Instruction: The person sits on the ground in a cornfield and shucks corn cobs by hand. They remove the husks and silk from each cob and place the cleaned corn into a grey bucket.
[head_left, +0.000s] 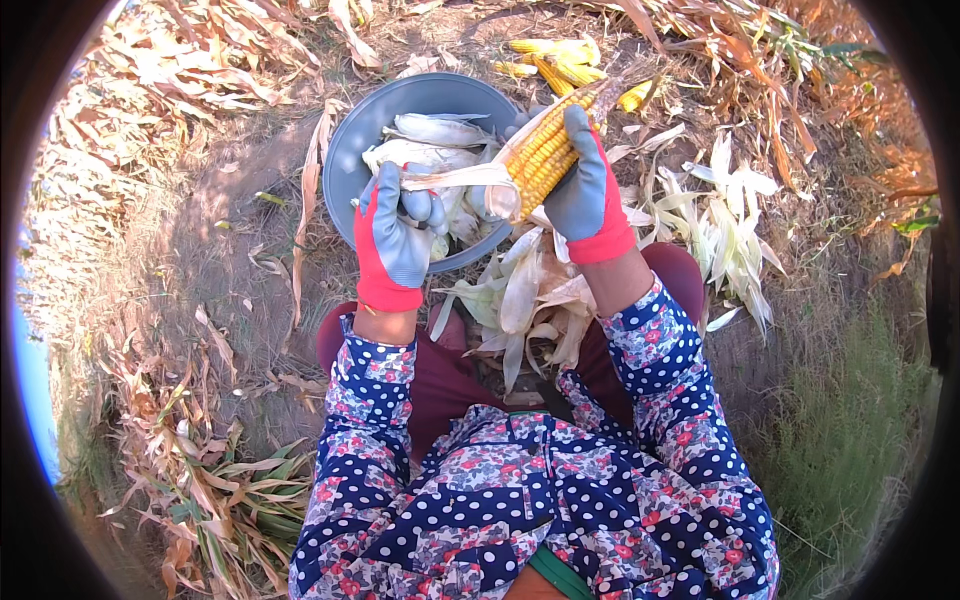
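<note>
Both hands wear grey-coated gloves with red cuffs. My right hand (589, 184) grips a yellow corn ear (543, 161), thumb along its kernels, with dry silk at its far tip. A pale strip of husk (457, 178) is peeled away from the ear's near end and stretches left. The fingers of my left hand (397, 225) are closed on that strip. Beneath both hands stands a round grey tub (341, 161) holding several ears in pale husks (439, 130). My left hand hides part of these ears.
Several bare yellow ears (559, 64) lie on the soil beyond the tub. Loose husks (525, 292) are heaped between my knees, and more husks (724, 214) lie to the right. Dry corn stalks (217, 487) rest at lower left; green weeds (844, 435) grow at lower right.
</note>
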